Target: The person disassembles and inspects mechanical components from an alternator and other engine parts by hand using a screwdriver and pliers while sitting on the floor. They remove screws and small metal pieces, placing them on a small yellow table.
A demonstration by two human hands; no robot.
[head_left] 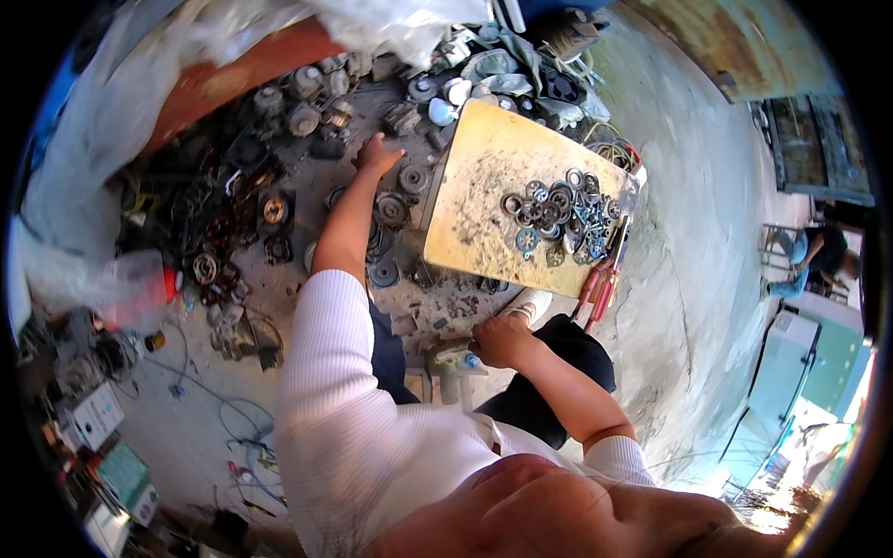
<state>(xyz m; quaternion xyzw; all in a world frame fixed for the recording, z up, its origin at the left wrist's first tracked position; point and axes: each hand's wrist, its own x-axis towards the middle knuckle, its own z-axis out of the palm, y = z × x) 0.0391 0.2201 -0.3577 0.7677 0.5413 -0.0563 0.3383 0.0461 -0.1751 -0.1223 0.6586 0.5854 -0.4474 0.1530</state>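
Observation:
My left hand (375, 155) reaches out over the parts-strewn floor, left of a worn yellow board (474, 167), fingers apart and holding nothing visible. Round grey metal parts (392, 210) lie just below it. My right hand (500, 338) is low, near my knee, fingers curled around something I cannot make out, beside a dull metal fixture (445, 365). On the board rests a pile of rings and small metal parts (549, 209). Red-handled tools (603, 293) lie at its right edge.
Grimy motor parts (274, 209) crowd the left; housings (305, 84), crumpled plastic (70, 242) and a heap of scrap (507, 70) lie beyond. Cables (214, 395) trail lower left. Bare concrete (684, 232) stretches right, where another person (819, 251) sits.

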